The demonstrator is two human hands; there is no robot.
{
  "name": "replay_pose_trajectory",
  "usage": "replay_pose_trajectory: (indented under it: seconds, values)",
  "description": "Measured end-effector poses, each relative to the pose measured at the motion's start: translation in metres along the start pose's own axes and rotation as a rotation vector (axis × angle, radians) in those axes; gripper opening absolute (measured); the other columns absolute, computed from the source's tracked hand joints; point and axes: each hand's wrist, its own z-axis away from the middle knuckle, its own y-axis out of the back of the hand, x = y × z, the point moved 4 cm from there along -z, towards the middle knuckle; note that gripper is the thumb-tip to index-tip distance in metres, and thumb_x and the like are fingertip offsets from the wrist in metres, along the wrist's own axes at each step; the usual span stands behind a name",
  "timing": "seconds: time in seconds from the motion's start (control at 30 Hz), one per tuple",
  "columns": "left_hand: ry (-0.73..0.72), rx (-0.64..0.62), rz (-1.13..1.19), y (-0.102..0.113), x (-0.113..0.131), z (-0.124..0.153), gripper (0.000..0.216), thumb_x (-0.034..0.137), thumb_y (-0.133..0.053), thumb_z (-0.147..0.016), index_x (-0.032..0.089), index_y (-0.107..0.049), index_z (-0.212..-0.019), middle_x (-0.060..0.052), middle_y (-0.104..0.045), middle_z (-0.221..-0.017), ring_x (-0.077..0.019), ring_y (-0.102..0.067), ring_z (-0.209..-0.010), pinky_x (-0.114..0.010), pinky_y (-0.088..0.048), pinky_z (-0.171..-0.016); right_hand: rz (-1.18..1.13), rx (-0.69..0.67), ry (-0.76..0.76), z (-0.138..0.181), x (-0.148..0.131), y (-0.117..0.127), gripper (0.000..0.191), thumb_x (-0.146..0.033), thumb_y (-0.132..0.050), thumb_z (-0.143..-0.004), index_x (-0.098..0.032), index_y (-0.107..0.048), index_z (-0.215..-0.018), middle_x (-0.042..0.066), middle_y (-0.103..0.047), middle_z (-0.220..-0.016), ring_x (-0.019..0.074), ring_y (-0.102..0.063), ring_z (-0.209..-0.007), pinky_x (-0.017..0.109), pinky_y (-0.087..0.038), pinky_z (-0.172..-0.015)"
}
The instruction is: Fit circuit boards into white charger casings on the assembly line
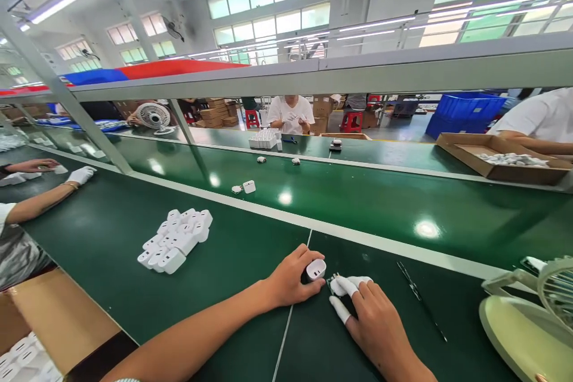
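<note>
Green worktop (250, 233) below. Left hand (293, 277) pinches white housing (316, 269), slotted face showing — small circuit board (332, 283) just right of it, nearer right hand (373, 313), pinched between thumb and fingers.

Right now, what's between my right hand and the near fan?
In the head view, a thin dark tool lies on the green table between your right hand and the near fan.

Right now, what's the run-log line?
left hand: holds white housing | right hand: holds small part | slim dark tool: lying on green tabletop
</note>
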Motion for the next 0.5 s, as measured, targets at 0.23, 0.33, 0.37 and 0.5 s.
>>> replay_pose_trajectory:
  seconds: [0.23, 0.33, 0.37, 0.5]
  values:
    - [-0.036, -0.046, 0.105, 0.001, -0.003, 0.006, 0.056, 0.032, -0.081, -0.082, 0.024, -0.055, -0.131, -0.01, -0.062, -0.122, -0.0265, -0.065, -0.111, -0.041, -0.056, -0.1, -0.077, -0.08, -0.103, 0.001, 0.006, 0.003, 0.037, -0.012, -0.052, -0.097, -0.021, -0.065, -0.131, 0.014, -0.064, -0.114, 0.0286, -0.065, -0.098, 0.041, -0.06, -0.079]
    - [-0.039, -0.066, 0.124, 0.002, -0.004, 0.008, 0.056, 0.032, -0.078, -0.085, 0.024, -0.052, -0.134, -0.011, -0.062, -0.127, -0.0276, -0.065, -0.116, -0.043, -0.055, -0.103, -0.099, -0.132, -0.108, 0.002, 0.004, 0.004, 0.047, -0.005, -0.054, -0.091, -0.021, -0.063, -0.135, 0.012, -0.066, -0.109, 0.026, -0.064, -0.092, 0.039, -0.06, -0.077]
    - [-0.04, -0.07, 0.128, 0.002, -0.005, 0.009, 0.055, 0.032, -0.076, -0.086, 0.025, -0.052, -0.135, -0.011, -0.062, -0.128, -0.0278, -0.065, -0.117, -0.043, -0.055, -0.104, -0.092, -0.147, -0.106, 0.002, 0.004, 0.003, 0.051, -0.003, -0.055, -0.089, -0.021, -0.064, -0.135, 0.012, -0.067, -0.109, 0.026, -0.064, -0.092, 0.038, -0.06, -0.078]
    - [-0.045, -0.084, 0.134, 0.002, -0.006, 0.011, 0.057, 0.032, -0.074, -0.089, 0.026, -0.048, -0.14, -0.011, -0.062, -0.131, -0.0279, -0.063, -0.122, -0.044, -0.053, -0.107, -0.031, -0.208, -0.084, 0.005, 0.001, 0.001, 0.06, 0.003, -0.057, -0.076, -0.024, -0.068, -0.129, 0.012, -0.067, -0.109, 0.0275, -0.062, -0.09, 0.039, -0.059, -0.076]
